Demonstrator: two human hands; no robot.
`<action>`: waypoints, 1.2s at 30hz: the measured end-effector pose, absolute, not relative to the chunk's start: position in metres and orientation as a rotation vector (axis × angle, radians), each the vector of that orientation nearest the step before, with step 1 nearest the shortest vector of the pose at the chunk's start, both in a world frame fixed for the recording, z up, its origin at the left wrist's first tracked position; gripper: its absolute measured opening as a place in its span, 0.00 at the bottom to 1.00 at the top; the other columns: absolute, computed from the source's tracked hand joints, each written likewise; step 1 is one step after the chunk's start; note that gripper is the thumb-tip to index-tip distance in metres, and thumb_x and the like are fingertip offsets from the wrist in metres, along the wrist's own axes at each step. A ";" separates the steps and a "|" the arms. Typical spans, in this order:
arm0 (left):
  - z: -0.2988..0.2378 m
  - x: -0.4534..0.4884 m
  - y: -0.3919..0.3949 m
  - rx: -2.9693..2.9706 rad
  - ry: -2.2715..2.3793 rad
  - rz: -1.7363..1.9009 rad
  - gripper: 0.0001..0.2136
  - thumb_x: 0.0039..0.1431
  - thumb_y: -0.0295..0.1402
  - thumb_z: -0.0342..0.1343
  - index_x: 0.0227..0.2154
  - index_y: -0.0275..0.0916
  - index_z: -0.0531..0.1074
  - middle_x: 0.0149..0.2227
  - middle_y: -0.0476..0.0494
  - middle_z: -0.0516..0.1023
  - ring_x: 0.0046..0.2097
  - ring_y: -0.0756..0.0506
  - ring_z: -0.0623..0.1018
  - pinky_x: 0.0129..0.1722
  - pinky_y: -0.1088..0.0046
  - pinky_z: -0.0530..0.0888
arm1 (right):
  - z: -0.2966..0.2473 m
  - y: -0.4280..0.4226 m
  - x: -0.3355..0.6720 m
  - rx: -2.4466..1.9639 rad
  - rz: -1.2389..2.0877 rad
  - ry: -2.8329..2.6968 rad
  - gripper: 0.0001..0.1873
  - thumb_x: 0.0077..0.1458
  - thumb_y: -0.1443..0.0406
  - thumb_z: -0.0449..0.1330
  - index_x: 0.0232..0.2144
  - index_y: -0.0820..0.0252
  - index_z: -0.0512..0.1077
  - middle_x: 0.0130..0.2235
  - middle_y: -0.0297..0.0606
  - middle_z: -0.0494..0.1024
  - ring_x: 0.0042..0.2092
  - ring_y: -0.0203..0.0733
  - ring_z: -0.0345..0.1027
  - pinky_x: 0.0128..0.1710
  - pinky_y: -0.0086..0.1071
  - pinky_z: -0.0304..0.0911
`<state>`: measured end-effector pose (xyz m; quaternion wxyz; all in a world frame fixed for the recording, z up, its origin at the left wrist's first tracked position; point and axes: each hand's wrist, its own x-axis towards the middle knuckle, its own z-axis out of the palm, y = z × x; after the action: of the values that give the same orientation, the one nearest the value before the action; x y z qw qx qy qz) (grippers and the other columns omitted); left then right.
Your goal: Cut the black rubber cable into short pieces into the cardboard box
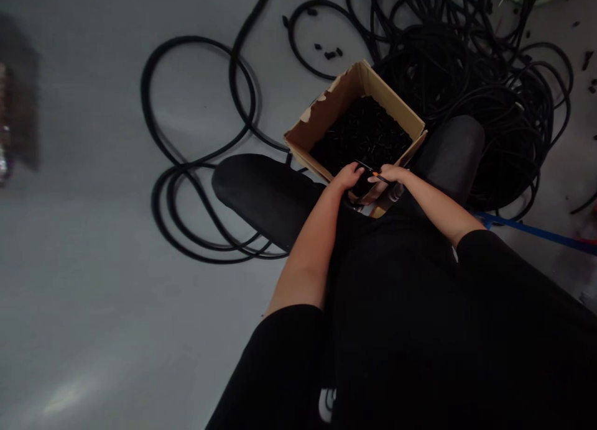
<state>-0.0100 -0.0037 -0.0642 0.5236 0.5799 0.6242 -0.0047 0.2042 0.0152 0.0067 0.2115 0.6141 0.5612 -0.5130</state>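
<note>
Head view: we see the left hand (347, 176) and right hand (390, 174) close together just over the near edge of a cardboard box (389, 100), fingers of both clenched on a thin black stick with an orange band (374, 174). Exact grip is partly hidden, and we cannot tell what the stick is. We judge it light and stiff, but narrow enough to slip, so best pinched mid-length between fingertips. The box holds a heap of short black pieces (361, 135). Coils of black rubber hose (494, 132) lie behind it on the grey floor (93, 281), with looser loops to the left. Dark rounded shapes (261, 197) flank the box (knees or padded arms, we can't say). There's a blue handle (536, 232) at right.
</note>
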 end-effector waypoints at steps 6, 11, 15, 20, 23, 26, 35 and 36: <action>-0.067 -0.017 0.000 1.390 1.511 0.040 0.15 0.87 0.31 0.58 0.62 0.32 0.87 0.62 0.26 0.92 0.68 0.30 0.88 0.76 0.56 0.81 | 0.008 0.019 0.211 1.787 -1.694 1.422 0.26 0.61 0.54 0.91 0.43 0.62 0.83 0.38 0.34 0.84 0.40 0.39 0.75 0.43 0.29 0.71; -0.066 -0.016 -0.001 1.399 1.477 0.061 0.17 0.88 0.29 0.57 0.66 0.29 0.85 0.69 0.22 0.89 0.73 0.30 0.87 0.79 0.57 0.79 | 0.011 0.021 0.211 1.644 -1.400 1.672 0.27 0.64 0.49 0.88 0.46 0.65 0.88 0.41 0.39 0.87 0.43 0.42 0.78 0.40 0.29 0.68; -0.065 -0.016 -0.003 1.301 1.478 -0.021 0.17 0.92 0.33 0.53 0.68 0.32 0.83 0.57 0.27 0.93 0.58 0.32 0.93 0.64 0.59 0.87 | 0.019 0.023 0.209 1.610 -1.238 1.790 0.28 0.69 0.45 0.84 0.46 0.68 0.92 0.41 0.43 0.89 0.44 0.44 0.81 0.39 0.30 0.65; -0.066 -0.018 -0.003 1.238 1.495 -0.129 0.11 0.91 0.35 0.58 0.60 0.38 0.84 0.42 0.35 0.91 0.49 0.33 0.94 0.53 0.63 0.86 | 0.035 0.021 0.210 1.651 -1.338 1.743 0.34 0.71 0.41 0.83 0.33 0.67 0.87 0.25 0.40 0.79 0.35 0.43 0.78 0.35 0.30 0.66; -0.067 -0.018 -0.002 1.256 1.513 -0.166 0.10 0.92 0.35 0.58 0.59 0.39 0.84 0.44 0.36 0.92 0.49 0.35 0.94 0.52 0.66 0.85 | 0.036 0.018 0.209 1.753 -1.439 1.689 0.36 0.64 0.39 0.88 0.31 0.65 0.84 0.22 0.38 0.75 0.31 0.43 0.76 0.33 0.29 0.68; -0.066 -0.017 -0.002 1.276 1.523 -0.212 0.12 0.93 0.35 0.57 0.61 0.37 0.85 0.49 0.34 0.93 0.50 0.36 0.94 0.50 0.67 0.84 | 0.030 0.015 0.209 1.808 -1.526 1.590 0.34 0.62 0.42 0.90 0.32 0.63 0.83 0.22 0.36 0.76 0.29 0.40 0.73 0.33 0.29 0.71; -0.063 -0.014 -0.001 1.362 1.542 -0.329 0.15 0.93 0.36 0.55 0.66 0.35 0.84 0.59 0.26 0.94 0.64 0.30 0.93 0.63 0.63 0.85 | 0.016 0.014 0.210 1.805 -1.481 1.624 0.29 0.69 0.51 0.88 0.29 0.63 0.81 0.24 0.34 0.75 0.31 0.38 0.70 0.32 0.29 0.65; -0.063 -0.013 -0.001 1.368 1.543 -0.343 0.16 0.92 0.36 0.55 0.66 0.35 0.84 0.61 0.25 0.94 0.66 0.29 0.93 0.65 0.62 0.84 | 0.016 0.014 0.210 1.798 -1.464 1.635 0.30 0.68 0.50 0.88 0.29 0.64 0.82 0.24 0.34 0.75 0.31 0.38 0.70 0.32 0.29 0.64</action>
<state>-0.0133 -0.0015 -0.0631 0.5016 0.5661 0.6385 -0.1421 0.2101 0.0137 0.0161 0.1518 0.6265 0.5696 -0.5099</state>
